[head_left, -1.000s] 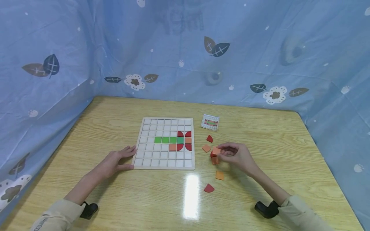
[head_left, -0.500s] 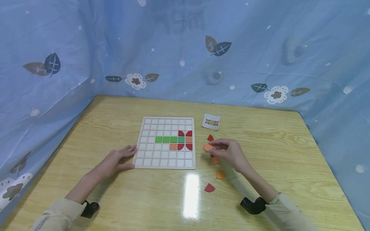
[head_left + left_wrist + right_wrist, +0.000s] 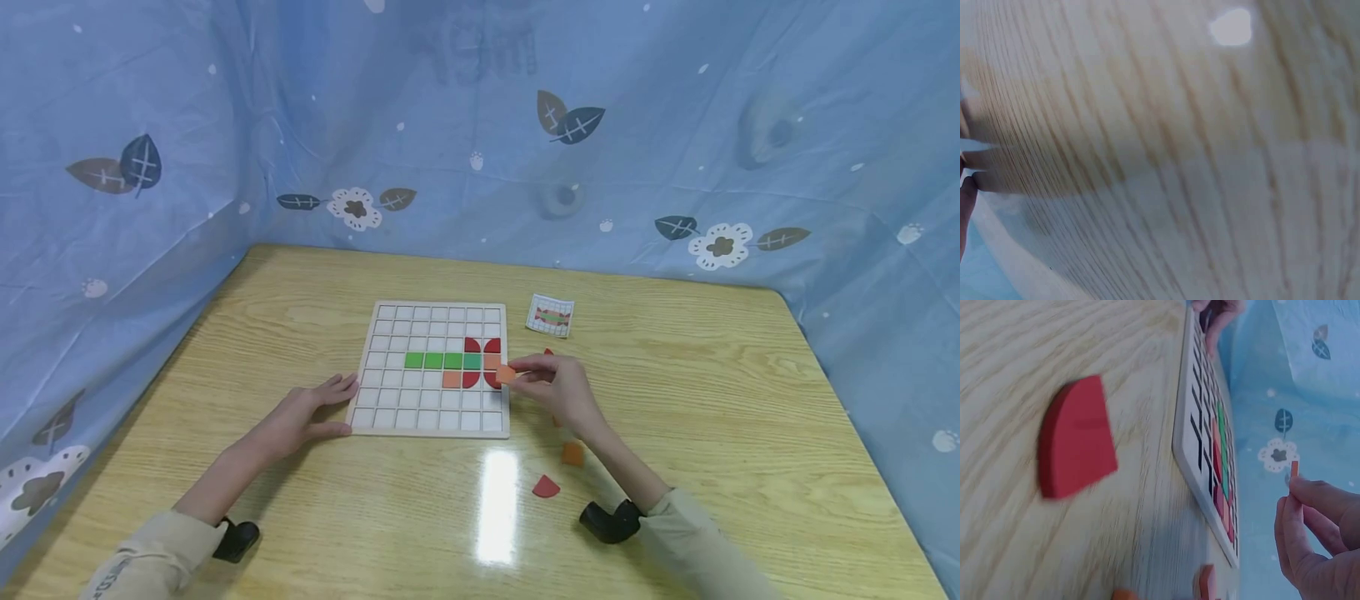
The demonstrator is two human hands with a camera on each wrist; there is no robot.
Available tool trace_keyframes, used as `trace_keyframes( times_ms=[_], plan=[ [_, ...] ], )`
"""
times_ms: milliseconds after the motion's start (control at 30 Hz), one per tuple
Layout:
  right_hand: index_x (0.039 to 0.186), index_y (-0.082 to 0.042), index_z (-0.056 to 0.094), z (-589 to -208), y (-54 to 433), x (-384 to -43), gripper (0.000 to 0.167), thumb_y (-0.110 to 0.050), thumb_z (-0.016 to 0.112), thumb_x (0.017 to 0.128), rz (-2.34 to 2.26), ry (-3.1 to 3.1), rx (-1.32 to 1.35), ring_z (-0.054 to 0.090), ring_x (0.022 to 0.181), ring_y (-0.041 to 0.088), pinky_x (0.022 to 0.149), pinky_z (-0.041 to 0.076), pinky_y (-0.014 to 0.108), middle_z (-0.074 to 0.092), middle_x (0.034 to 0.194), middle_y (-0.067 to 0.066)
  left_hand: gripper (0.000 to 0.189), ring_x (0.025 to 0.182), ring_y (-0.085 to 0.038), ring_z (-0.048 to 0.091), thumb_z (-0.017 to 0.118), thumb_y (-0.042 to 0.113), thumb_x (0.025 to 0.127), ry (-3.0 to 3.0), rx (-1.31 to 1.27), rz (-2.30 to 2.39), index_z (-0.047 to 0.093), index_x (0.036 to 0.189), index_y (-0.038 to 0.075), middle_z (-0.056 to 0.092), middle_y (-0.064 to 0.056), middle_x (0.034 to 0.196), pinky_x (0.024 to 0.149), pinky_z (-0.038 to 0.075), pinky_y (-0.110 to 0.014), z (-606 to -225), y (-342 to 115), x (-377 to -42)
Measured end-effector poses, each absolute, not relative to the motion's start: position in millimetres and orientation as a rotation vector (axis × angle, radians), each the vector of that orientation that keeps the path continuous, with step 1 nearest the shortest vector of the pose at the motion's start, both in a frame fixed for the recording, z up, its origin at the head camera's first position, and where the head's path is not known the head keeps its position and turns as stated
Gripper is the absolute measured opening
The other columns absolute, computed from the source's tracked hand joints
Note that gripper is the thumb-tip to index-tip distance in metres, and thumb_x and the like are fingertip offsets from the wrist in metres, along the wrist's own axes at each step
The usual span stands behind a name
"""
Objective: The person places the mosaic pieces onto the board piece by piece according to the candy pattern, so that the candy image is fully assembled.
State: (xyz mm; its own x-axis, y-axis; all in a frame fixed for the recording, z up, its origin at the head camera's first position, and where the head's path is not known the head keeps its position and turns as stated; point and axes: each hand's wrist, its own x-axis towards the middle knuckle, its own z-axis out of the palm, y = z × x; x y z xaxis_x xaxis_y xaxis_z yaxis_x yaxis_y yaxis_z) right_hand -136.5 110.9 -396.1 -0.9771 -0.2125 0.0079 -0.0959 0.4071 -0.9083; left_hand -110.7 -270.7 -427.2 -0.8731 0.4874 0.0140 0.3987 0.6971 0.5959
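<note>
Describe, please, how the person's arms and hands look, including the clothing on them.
The left sleeve and right sleeve are beige, and the left one carries dark lettering. A black, rounded object shows beside each cuff. The left hand and right hand are bare, without gloves.

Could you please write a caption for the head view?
Left hand touching the board, right hand pinching an orange tile near the board's right edge.

Beige sleeves [image 3: 163, 550], black wrist devices [image 3: 238, 542]
</note>
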Motion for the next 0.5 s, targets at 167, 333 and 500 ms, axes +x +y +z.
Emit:
trace_keyframes(
  times_ms=[167, 333, 500],
  plan=[
    [0.103, -0.001, 0.074, -399.6, 97.2, -140.5, 0.024, -0.004, 0.078, 0.079, -1.637, 2.546, -0.298, 0.069, 0.083, 0.02, 0.067, 0.054, 0.02, 0.072, 0.098, 0.011, 0.068, 0.133, -0.047, 0.032, 0.076, 0.015, 0.08, 2.753, 0.726, 0.921, 0.046, 0.135, -0.01, 0.039, -0.025, 0.144, 0.104, 0.029, -0.06, -426.3, -270.4, -111.0],
    [0.102, -0.001, 0.074, -402.7, 83.7, -143.5, 0.025, -0.003, 0.078, 0.078, -1.661, 2.521, -0.314, 0.069, 0.084, 0.021, 0.069, 0.055, 0.022, 0.072, 0.1, 0.011, 0.068, 0.134, -0.046, 0.032, 0.076, 0.015, 0.08, 2.755, 0.716, 0.916, 0.046, 0.136, -0.01, 0.039, -0.025, 0.144, 0.104, 0.029, -0.06, -426.8, -271.0, -110.9],
    [0.099, 0.0, 0.074, -407.5, 70.6, -145.2, 0.022, -0.001, 0.078, 0.077, -1.666, 2.523, -0.283, 0.069, 0.079, 0.02, 0.07, 0.056, 0.024, 0.072, 0.095, 0.011, 0.068, 0.134, -0.047, 0.03, 0.075, 0.017, 0.08, 2.747, 0.705, 0.929, 0.045, 0.136, -0.01, 0.038, -0.024, 0.145, 0.105, 0.028, -0.061, -426.5, -270.7, -110.6]
  ],
)
